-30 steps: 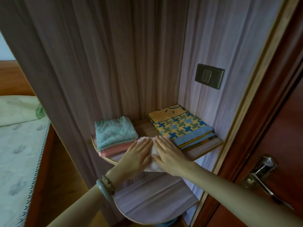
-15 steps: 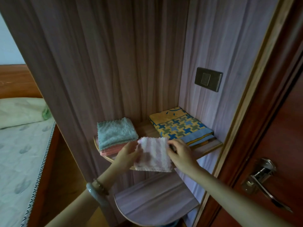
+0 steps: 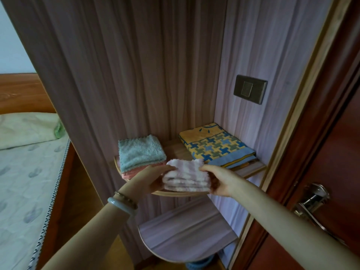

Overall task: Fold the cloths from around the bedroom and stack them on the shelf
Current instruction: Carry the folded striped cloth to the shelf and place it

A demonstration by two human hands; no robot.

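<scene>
Step in hand, as I judge: set folded white cloth (image 3: 186,177) down on shelf (image 3: 251,170). Left hand (image 3: 153,179) grips left edge, right hand (image 3: 218,182) grips right edge, both closed on cloth. Advice: keep layers pinched together, lower flat, edges square. Cloth fluffy, white with faint pink stripes, several layers. Position: over near rim of shelf, between teal cloth (image 3: 140,151) on pink one, and yellow-blue patterned cloth (image 3: 216,146).

Left hand (image 3: 151,179): arm reaching forward, fingers curled, thumb on top, grip closed.
Right hand (image 3: 221,181): mirrors it, facing inward, grip closed.
</scene>
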